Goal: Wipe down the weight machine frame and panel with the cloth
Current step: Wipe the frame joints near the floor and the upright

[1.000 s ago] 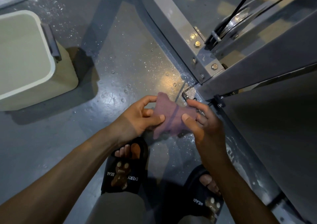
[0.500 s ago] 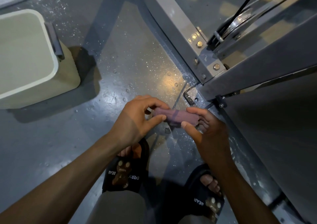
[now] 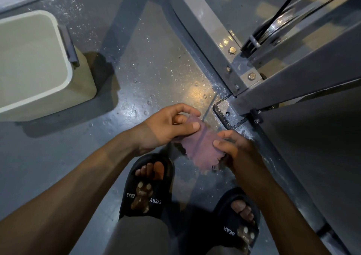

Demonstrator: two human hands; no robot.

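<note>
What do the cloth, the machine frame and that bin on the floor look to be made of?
Cloth: soft purple fabric, limp, with a frayed edge, probably microfibre. Frame: grey painted metal, glossy glints and bolt heads. Bin: smooth matte cream shell, probably plastic.

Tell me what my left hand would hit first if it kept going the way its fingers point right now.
Probably the cloth it already pinches, then the right hand holding the other end. The left hand points rightward toward the machine frame, though depth is unclear.
</note>
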